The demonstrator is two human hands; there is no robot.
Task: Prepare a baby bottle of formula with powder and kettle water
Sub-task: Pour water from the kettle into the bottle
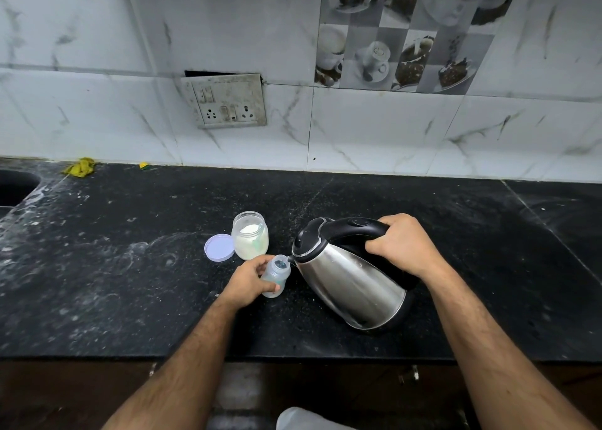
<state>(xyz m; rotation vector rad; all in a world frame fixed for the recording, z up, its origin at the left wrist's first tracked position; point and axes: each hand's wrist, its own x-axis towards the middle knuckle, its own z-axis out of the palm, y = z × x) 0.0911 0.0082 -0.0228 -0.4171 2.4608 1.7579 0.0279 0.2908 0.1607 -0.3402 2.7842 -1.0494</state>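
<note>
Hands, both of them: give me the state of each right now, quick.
Left hand: closed around the baby bottle, steadying it on the counter.
Right hand: closed on the handle of the kettle, tilting its spout to the bottle mouth.

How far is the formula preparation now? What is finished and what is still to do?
Done: the powder jar stands open, its lid beside it on the counter. In hand: the right hand tilts the kettle, spout at the mouth of the bottle, which the left hand steadies. Whether powder is already in the bottle cannot be told. Left: capping and mixing.
</note>
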